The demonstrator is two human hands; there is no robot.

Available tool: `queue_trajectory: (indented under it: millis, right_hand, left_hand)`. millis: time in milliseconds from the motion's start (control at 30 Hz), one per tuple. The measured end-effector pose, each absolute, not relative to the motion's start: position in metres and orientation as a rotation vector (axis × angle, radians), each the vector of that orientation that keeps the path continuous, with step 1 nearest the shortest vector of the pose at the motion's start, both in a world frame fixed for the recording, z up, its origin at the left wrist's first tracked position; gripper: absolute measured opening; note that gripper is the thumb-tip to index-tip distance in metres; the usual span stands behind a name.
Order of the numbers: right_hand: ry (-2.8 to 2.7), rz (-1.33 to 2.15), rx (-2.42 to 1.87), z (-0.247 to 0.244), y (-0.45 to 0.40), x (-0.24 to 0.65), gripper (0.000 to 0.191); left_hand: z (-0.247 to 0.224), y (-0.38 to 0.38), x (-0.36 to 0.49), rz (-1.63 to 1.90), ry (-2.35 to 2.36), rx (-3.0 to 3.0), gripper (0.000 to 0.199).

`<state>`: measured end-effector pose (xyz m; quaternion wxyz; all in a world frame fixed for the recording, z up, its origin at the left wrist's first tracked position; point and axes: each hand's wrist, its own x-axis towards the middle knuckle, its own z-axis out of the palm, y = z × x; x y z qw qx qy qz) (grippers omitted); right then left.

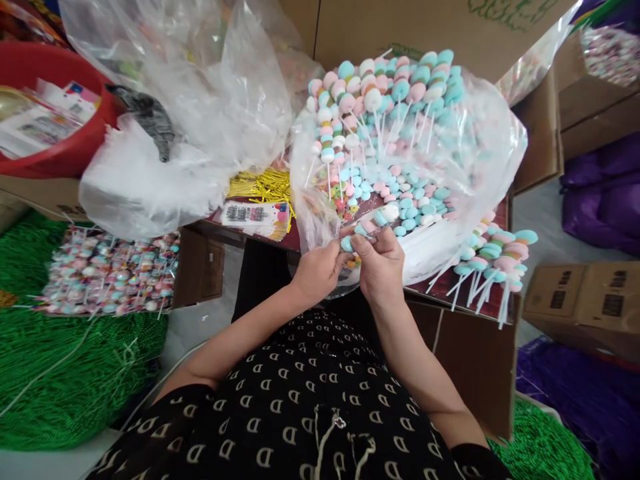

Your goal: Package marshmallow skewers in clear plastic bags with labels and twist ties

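In front of my body, both hands grip one candy skewer (pixel 369 225), a short row of pastel pink, white and blue candies. My left hand (pixel 320 268) is closed round its near end. Just beside it, my right hand (pixel 381 263) pinches the skewer between thumb and fingers. How much of the stick lies inside my fingers is hidden. Beyond the hands, loose candies (pixel 413 200) in blue, pink and white lie in an open clear plastic bag (pixel 487 150). Finished-looking candy skewers (pixel 373 100) are heaped at its far side.
More skewers (pixel 495 257) lie at the table's right edge. Gold twist ties (pixel 263 185) and printed cards (pixel 257 217) sit left of the bag, near clear plastic bags (pixel 150 180) and a red basin (pixel 100 123). A box of wrapped skewers (pixel 115 273) stands lower left; cartons (pixel 585 300) stand right.
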<state>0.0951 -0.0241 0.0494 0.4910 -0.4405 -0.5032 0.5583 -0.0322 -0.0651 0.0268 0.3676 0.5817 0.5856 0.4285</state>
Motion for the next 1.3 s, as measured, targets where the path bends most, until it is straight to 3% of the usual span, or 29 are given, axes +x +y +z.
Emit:
queue_trajectory:
  millis: [133,267,367,567,900,1033,1200,1300]
  right_hand:
    - [-1.390,1.340,-1.076,0.050,-0.017,0.078,0.036]
    - [-1.621,1.388,-0.967,0.047,-0.004,0.049,0.039]
    - [-2.018,1.254,-0.873,0.039,0.008,0.024,0.029]
    - [-2.694,0.535,-1.027,0.027,0.036,0.015,0.033]
    - [-2.986,0.167,-0.949,0.026,0.048,0.008,0.034]
    - [-2.833,0.346,-0.923,0.016,0.059,0.009,0.029]
    - [-2.124,0.973,-0.948,-0.001,0.073,0.017,0.015]
    - [-1.748,1.267,-0.969,0.006,0.065,0.021,0.021]
  left_hand:
    - [0.021,-0.066,-0.052,1.226,1.537,1.430,0.047]
    - [0.030,-0.059,-0.092,1.577,1.420,0.945,0.044]
    - [0.035,-0.051,-0.116,1.760,1.266,0.621,0.043]
    - [0.026,-0.044,-0.126,1.671,1.234,0.423,0.046]
    - [0.017,-0.043,-0.130,1.638,1.217,0.386,0.046]
    - [0.020,-0.042,-0.130,1.631,1.222,0.351,0.046]
    - [0.023,-0.042,-0.129,1.622,1.215,0.337,0.039]
    - [0.026,-0.044,-0.123,1.583,1.196,0.367,0.036]
